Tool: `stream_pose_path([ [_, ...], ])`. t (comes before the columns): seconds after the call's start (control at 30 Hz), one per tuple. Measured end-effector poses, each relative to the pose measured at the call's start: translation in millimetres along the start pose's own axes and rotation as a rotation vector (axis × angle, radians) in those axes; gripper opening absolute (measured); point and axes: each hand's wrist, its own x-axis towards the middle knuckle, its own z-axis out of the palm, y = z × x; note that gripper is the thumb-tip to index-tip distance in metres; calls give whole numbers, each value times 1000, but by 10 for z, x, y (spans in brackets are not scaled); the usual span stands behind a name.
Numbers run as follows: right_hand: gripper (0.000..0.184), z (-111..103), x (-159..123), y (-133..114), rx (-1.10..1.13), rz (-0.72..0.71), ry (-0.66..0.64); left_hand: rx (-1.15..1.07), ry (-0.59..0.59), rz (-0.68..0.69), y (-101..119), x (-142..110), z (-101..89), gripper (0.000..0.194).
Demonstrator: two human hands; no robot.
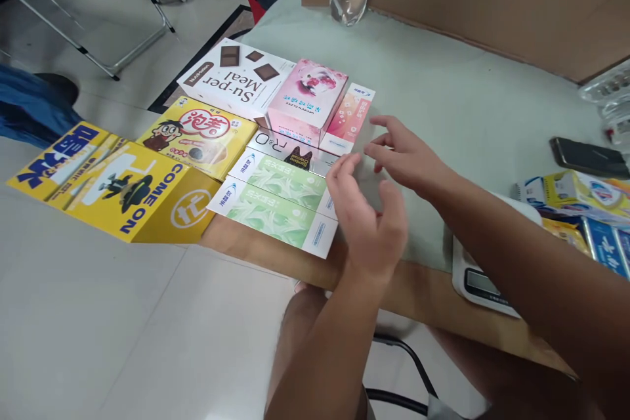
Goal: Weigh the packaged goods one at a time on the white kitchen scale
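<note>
In the head view, two green-and-white cartons lie flat, long sides together, at the near edge of the table [467, 105]. The nearer carton [273, 215] juts slightly past that edge; the farther carton [285, 184] lies behind it, beside a box marked R&O [275, 142]. Their long axes run parallel, from upper left to lower right, with the blue-logo ends pointing left and the plain white ends towards the left hand [367, 226]. A peach-and-white carton [349, 119] lies crosswise to them, its logo end pointing away from the person, beside a taller pink box [308, 95].

Both green cartons are slim and sharp-edged, with pale leaf-like streaks and a white band at each end. The peach one has small white blossom shapes between its white ends.

The left hand is at the white ends of the green cartons, fingers loosely bent and thumb apart; whether it touches them is unclear. The right hand [404, 156] hovers beside the peach carton, fingers spread and holding nothing.
</note>
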Motion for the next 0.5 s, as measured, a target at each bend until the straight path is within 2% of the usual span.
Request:
stream_pose_path([
  [0.07,52,-129,-363,25,54,-77,110,2,-58,254,-7,-24,34,26],
  [0.1,45,-201,-582,64,102,-125,124,-6,-97,354,-3,-38,54,22],
  [0.17,31,-342,-1047,211,145,-212,171,-21,-151,449,15,-73,91,16],
  [0.23,22,-455,-1487,438,115,-211,270,-36,-184,454,39,-116,122,13],
  [0.33,21,-561,-1986,824,43,-235,459,-76,-270,448,50,-188,173,14],
  [0.43,24,-673,-2284,1083,-17,-207,587,-96,-356,428,16,-280,282,24],
  [0.5,25,-806,-2415,1155,-60,-191,608,-112,-367,387,-8,-371,396,28],
])
